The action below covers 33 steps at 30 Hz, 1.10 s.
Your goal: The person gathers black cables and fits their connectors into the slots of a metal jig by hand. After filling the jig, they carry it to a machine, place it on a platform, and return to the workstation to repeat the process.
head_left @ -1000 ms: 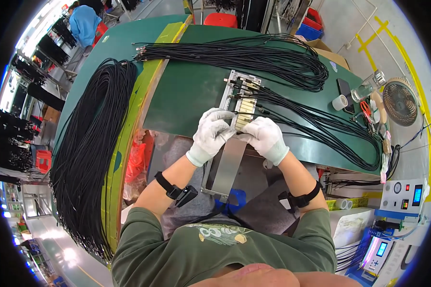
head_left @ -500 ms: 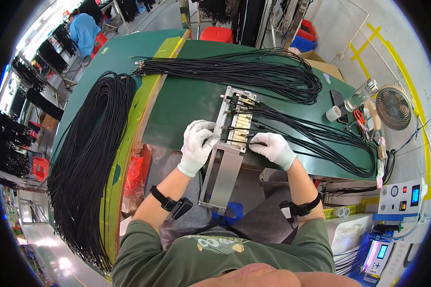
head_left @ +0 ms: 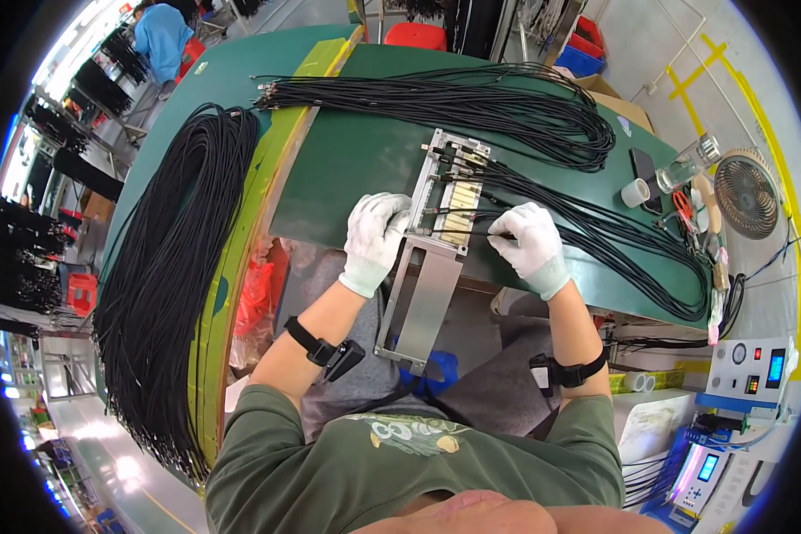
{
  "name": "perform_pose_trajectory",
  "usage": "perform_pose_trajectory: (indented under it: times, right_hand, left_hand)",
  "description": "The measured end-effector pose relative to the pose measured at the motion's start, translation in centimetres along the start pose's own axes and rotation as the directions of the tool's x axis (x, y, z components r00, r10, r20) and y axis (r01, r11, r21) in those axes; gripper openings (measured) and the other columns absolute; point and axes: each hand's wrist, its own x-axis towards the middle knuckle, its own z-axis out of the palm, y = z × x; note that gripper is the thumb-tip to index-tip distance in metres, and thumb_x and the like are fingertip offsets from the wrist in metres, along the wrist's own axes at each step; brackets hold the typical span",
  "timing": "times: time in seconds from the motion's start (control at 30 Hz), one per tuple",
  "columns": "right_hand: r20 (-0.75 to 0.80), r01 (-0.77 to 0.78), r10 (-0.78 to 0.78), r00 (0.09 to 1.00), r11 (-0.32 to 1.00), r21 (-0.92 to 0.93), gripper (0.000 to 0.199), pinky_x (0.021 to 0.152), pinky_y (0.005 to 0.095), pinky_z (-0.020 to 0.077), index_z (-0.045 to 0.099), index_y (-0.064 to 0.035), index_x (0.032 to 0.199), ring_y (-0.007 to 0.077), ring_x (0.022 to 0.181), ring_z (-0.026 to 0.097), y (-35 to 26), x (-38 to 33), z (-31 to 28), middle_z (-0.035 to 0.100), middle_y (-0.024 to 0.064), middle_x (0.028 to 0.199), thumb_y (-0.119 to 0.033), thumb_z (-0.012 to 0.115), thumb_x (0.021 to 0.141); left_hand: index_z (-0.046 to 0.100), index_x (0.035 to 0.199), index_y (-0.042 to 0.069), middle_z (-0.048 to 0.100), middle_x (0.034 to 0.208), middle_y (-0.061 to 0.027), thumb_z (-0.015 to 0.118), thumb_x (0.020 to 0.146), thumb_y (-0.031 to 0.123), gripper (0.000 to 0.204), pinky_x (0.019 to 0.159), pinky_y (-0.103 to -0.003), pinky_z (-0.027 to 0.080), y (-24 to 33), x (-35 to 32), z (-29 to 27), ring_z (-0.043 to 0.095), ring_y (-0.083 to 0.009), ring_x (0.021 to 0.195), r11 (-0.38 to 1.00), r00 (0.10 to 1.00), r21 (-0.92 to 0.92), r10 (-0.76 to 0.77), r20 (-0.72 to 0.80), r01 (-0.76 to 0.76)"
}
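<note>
A metal fixture [head_left: 440,246] with pale slotted blocks lies across the front edge of the green table. Several black cables [head_left: 587,214] have their connector ends laid in it, and their lengths loop off to the right. My right hand [head_left: 530,246], in a white glove, pinches a black cable just right of the fixture's near end; that cable runs across the blocks. At the left side my gloved left hand [head_left: 374,233] is closed, fingertips against the fixture's edge. What its fingers hold, if anything, is hidden.
Black cable bundles lie at the back [head_left: 436,102] and down the left [head_left: 178,267], past a yellow-taped strip [head_left: 240,267]. On the right are a glass bottle [head_left: 688,163], a phone [head_left: 643,167], a white cup [head_left: 635,192] and a fan [head_left: 746,193]. A person in blue [head_left: 161,43] is far off.
The whole view has shifted, so the table sits higher. My right hand has moved a little right of the fixture, a cable between its fingers. My left hand stays by the fixture's left edge.
</note>
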Motion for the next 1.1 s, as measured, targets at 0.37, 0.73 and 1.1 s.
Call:
perform_pose_trajectory:
  times: [0.37,0.73,1.1]
  right_hand:
    - [-0.048,0.083,-0.091,0.995,0.985,-0.154,0.011,0.077,0.0386,0.0435,0.064,-0.0139,0.079,0.0256,0.085,0.059,-0.3,-0.5,0.0,0.063,0.0017,0.078,-0.018,0.074,0.075]
    - [-0.053,0.122,-0.129,0.990,0.986,-0.115,0.011,0.077,0.0383,0.0427,0.062,-0.0143,0.079,0.0254,0.085,0.058,-1.3,-0.5,0.1,0.062,0.0010,0.078,-0.017,0.072,0.076]
    - [-0.033,-0.071,0.066,0.997,0.977,-0.200,0.014,0.083,0.0403,0.0460,0.070,-0.0126,0.084,0.0288,0.092,0.059,2.2,1.1,1.1,0.065,0.0051,0.085,-0.023,0.075,0.076]
  left_hand:
    - [0.070,0.100,0.010,0.072,0.102,-0.0035,0.067,0.089,0.018,0.014,0.104,-0.045,0.043,0.1,-0.5,0.3,0.065,-0.0253,0.104,0.996,1.000,0.090,-0.008,-0.001,0.008]
    - [0.073,0.102,0.015,0.068,0.115,-0.0107,0.069,0.086,0.026,0.019,0.105,-0.047,0.041,1.4,0.3,-0.3,0.061,-0.0313,0.110,0.995,0.995,-0.092,-0.039,0.090,0.047]
    - [0.078,0.103,0.028,0.052,0.138,-0.0223,0.071,0.080,0.043,0.028,0.109,-0.059,0.028,3.5,0.7,0.0,0.042,-0.0436,0.130,0.941,0.897,0.202,0.172,0.407,-0.272]
